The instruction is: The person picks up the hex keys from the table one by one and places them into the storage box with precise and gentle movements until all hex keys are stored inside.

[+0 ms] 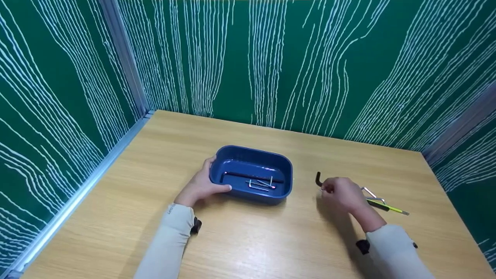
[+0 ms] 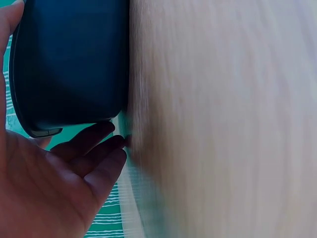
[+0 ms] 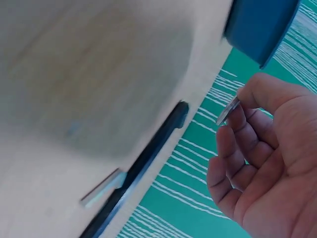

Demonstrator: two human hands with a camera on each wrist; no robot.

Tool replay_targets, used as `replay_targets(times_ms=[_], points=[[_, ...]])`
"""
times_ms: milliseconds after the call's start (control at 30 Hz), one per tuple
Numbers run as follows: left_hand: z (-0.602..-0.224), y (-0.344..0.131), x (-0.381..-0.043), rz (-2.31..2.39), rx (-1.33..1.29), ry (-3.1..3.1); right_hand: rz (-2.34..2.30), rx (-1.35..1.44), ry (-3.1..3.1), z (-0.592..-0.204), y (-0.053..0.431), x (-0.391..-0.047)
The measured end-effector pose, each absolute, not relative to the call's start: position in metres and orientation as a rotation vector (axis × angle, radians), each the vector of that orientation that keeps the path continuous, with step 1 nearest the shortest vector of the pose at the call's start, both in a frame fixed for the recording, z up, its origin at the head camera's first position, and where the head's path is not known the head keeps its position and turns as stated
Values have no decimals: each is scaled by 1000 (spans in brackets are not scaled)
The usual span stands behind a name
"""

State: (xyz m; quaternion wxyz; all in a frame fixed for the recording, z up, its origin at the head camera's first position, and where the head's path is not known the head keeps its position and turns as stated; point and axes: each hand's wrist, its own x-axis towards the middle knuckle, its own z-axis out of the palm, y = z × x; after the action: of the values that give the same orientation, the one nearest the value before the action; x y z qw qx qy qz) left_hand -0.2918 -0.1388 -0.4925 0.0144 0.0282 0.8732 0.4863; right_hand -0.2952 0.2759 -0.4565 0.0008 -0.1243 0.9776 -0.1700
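Note:
My left hand (image 1: 203, 183) grips the left end of a blue plastic bin (image 1: 288, 174), thumb on the near rim and fingers around its side. Inside lie a long dark hex key (image 1: 248, 176) and several smaller silver ones (image 1: 259, 188). To the right of the bin, my right hand (image 1: 343, 193) is just above the table. Its thumb and index finger pinch a small silver metal piece (image 3: 228, 111), mostly covered by the fingers. Under this hand a large black hex key (image 3: 153, 144) lies on the table, its bent end showing past the fingertips in the head view.
Beside the right wrist lie a bent silver hex key (image 1: 374, 193) and a slim yellow-green tool (image 1: 396, 210) with a metal tip. The wooden table (image 1: 248, 240) meets green walls (image 1: 240, 77) with white wavy lines at the back and sides.

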Motion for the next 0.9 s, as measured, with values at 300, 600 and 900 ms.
replay_targets(times_ms=[300,600,900], points=[[-490,-138,-291,1498,46,2705,-610,-386,3029,-446,262,-300],[-492,-138,-290,1497,59,2703,-667,-413,3006,-441,252,-301],[-489,-138,-291,1448,20,2719,-685,-493,3031,-435,232,-305]])
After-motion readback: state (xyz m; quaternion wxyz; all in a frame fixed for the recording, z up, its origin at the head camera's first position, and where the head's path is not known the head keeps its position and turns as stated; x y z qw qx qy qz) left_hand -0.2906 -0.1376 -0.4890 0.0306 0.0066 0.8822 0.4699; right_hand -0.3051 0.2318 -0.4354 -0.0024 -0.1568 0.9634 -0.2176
